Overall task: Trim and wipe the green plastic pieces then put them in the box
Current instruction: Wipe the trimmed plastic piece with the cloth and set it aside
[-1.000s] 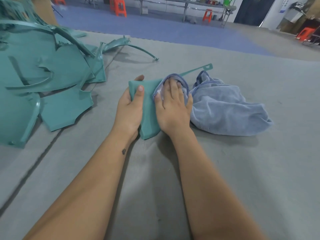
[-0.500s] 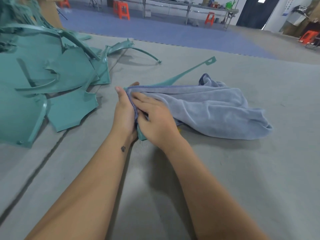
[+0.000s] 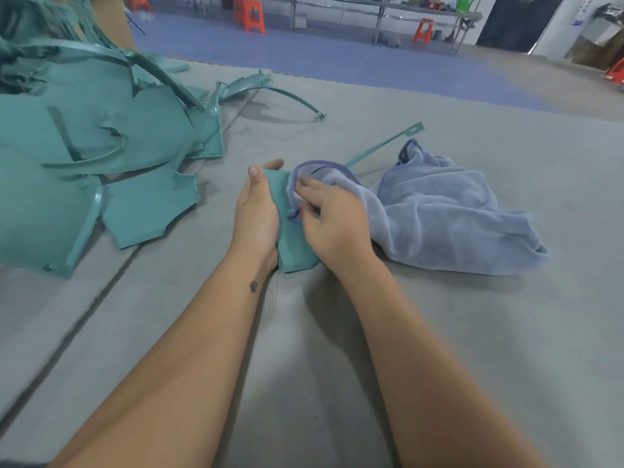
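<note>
On a grey mat, the left hand grips a flat green plastic piece while the right hand pinches a crumpled blue cloth against it.

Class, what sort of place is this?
Likely a workshop or small factory hall: a heap of green plastic pieces on grey floor matting, long metal workbenches, and orange plastic stools behind.

Hidden and cut-off areas

The cloth and the right hand cover the middle of the green piece; only its near end and thin strip show. The left hand hides its left edge. The pile of green parts runs off the left edge. Items on the far tables are too small to tell.
</note>
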### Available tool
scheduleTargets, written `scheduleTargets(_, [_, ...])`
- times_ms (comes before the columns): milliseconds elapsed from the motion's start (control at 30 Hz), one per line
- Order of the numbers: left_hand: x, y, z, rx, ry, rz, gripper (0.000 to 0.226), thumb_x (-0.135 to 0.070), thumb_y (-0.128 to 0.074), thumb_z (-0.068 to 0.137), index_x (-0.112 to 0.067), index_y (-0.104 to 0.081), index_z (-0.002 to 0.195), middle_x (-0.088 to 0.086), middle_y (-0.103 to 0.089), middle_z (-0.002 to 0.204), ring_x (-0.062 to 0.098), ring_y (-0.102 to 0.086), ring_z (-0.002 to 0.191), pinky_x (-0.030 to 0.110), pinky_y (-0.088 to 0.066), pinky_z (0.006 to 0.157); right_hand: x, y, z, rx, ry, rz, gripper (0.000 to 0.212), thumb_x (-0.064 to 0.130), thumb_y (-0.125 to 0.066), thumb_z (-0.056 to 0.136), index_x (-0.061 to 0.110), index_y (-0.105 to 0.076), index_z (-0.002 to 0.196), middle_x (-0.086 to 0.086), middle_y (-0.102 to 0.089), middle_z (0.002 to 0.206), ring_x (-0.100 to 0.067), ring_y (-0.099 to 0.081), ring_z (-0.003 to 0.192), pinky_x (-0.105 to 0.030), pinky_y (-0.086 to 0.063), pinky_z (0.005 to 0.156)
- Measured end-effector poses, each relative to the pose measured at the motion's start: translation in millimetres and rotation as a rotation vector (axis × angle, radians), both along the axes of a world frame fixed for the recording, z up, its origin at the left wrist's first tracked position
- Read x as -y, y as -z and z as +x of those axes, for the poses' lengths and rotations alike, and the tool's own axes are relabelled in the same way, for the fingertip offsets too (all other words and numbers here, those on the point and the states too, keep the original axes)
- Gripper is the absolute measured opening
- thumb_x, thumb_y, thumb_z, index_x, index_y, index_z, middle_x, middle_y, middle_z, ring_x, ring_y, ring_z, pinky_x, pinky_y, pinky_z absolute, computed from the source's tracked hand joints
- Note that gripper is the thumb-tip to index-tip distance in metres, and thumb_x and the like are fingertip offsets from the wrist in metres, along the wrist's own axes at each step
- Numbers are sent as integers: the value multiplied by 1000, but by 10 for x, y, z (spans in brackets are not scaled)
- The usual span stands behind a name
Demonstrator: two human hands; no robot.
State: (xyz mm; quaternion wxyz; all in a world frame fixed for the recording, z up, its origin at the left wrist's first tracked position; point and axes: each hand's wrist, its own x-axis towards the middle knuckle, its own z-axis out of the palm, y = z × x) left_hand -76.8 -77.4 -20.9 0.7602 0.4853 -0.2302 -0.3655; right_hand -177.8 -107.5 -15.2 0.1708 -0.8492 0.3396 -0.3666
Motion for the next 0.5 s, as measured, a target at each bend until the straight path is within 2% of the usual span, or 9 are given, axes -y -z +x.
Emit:
scheduleTargets(67, [4, -10, 27, -76, -20, 20, 38, -40, -26, 106, -25, -61, 109, 8, -70, 104, 22, -69, 97, 38, -55, 89, -107, -15, 44, 4, -24, 78, 19, 7, -59, 89, 3, -75, 100, -11, -74, 103, -29, -65, 100, -40, -48, 87])
scheduleTargets(133, [-9, -1, 31, -88, -31, 33, 24, -32, -39, 104, -23, -61, 108, 6, -70, 93, 16, -70, 80, 31, -58, 75, -138, -70, 52, -37, 2, 131, 13, 13, -64, 84, 6, -74, 80, -7, -72, 82, -26, -64, 82, -42, -49, 74])
scheduleTargets(200, [-22, 11, 29, -98, -36, 27, 15, -15, -48, 101, -21, -60, 109, 6, -68, 90, 14, -69, 70, 26, -58, 65, -114, -141, -1, -120, 4, 194, 18, 20, -67, 80, 4, -71, 71, -11, -66, 68, -26, -59, 68, -40, -48, 64])
scheduleTargets(333, [-9, 6, 48, -92, -31, 18, 20, -6, -50, 98, -17, -58, 113, 7, -67, 94, 13, -69, 72, 27, -59, 69, -125, -241, -107, -149, -15, 321, 18, 20, -70, 81, 6, -74, 70, -12, -66, 63, -18, -52, 60, -35, -42, 57])
scheduleTargets(433, [-8, 17, 52, -44, -15, 54, 20, -9, -51, 98, -19, -58, 114, 8, -67, 100, 18, -68, 79, 32, -59, 73, -101, -231, -75, -210, 103, 254, 23, 22, -64, 86, 3, -73, 76, -15, -67, 69, -29, -56, 67, -40, -45, 64])
scheduleTargets(500, [-21, 29, 51, 1, -29, 86, 19, -13, -52, 98, -23, -60, 113, 7, -68, 101, 19, -67, 82, 35, -59, 75, -54, -226, -68, -334, 207, 199, 27, 26, -59, 90, 3, -69, 82, -13, -64, 72, -27, -55, 70, -40, -35, 62])
